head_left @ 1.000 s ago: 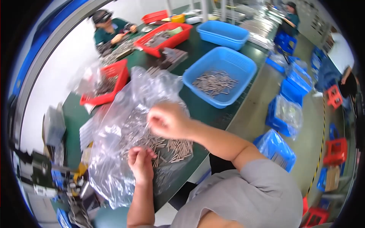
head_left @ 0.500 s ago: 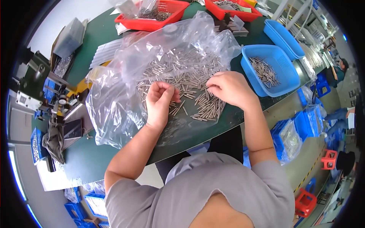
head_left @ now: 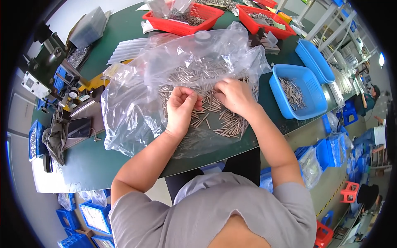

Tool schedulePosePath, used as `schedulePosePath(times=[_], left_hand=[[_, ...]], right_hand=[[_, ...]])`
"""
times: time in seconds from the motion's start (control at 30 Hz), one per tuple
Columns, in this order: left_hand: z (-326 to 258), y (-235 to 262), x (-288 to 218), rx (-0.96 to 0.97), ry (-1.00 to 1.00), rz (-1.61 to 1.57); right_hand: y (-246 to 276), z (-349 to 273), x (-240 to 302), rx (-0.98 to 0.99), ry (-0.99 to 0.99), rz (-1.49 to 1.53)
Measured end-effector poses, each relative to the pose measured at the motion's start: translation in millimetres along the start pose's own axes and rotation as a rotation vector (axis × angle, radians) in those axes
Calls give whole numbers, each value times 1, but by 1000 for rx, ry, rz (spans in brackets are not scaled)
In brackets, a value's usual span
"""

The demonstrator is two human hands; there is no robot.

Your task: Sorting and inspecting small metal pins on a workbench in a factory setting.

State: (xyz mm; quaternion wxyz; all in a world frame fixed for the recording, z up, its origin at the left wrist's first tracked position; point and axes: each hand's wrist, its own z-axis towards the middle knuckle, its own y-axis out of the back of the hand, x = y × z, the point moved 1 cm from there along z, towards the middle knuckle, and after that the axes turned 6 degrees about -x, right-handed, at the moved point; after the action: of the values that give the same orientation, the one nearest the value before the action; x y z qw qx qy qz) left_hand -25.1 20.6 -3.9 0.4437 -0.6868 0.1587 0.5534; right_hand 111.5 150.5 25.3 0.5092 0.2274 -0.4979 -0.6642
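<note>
Many small slim metal pins (head_left: 230,124) lie heaped on and under a large clear plastic bag (head_left: 128,111) spread over the green table. My left hand (head_left: 181,110) is over the near left side of the heap, thumb and fingers pinched together. Whatever lies between those fingertips is too small to make out. Just to its right, my right hand (head_left: 236,97) reaches down onto the pins, fingers bent and drawn together. Its fingertips are partly hidden, and I cannot see what they hold. A blue plastic basket (head_left: 304,109) with more pins stands to the right of that hand.
A second blue basket (head_left: 316,62) stands behind the first. Two red baskets (head_left: 188,29) of metal parts are at the far side. On the left are a metal stand with a dial gauge (head_left: 73,94), a dark flat-screened device (head_left: 79,128) and a grey cloth (head_left: 54,140).
My right hand has moved left across the pins, nearer to my left hand. The left hand keeps its pinch over the heap. The whole view has shifted slightly.
</note>
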Motion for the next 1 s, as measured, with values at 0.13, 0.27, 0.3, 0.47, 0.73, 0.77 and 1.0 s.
schedulePosePath(times=[0.13,0.27,0.3,0.47,0.73,0.77,1.0], left_hand=[[-1,-2,-1,14,20,24],[0,-2,0,44,9,27],[1,-1,1,52,6,26],[-1,-5,-2,60,21,59],[-5,-1,0,178,37,-26],[-7,-2,0,179,38,-26],[-8,-6,-3,284,172,-107]], right_hand=[[-1,-8,0,-54,7,139],[-3,-12,-6,-124,20,163],[-4,-12,-4,-112,30,122],[5,-12,-1,-72,19,167],[18,-11,9,146,-516,959],[16,-12,6,179,-496,1041],[19,-15,10,148,-424,1007]])
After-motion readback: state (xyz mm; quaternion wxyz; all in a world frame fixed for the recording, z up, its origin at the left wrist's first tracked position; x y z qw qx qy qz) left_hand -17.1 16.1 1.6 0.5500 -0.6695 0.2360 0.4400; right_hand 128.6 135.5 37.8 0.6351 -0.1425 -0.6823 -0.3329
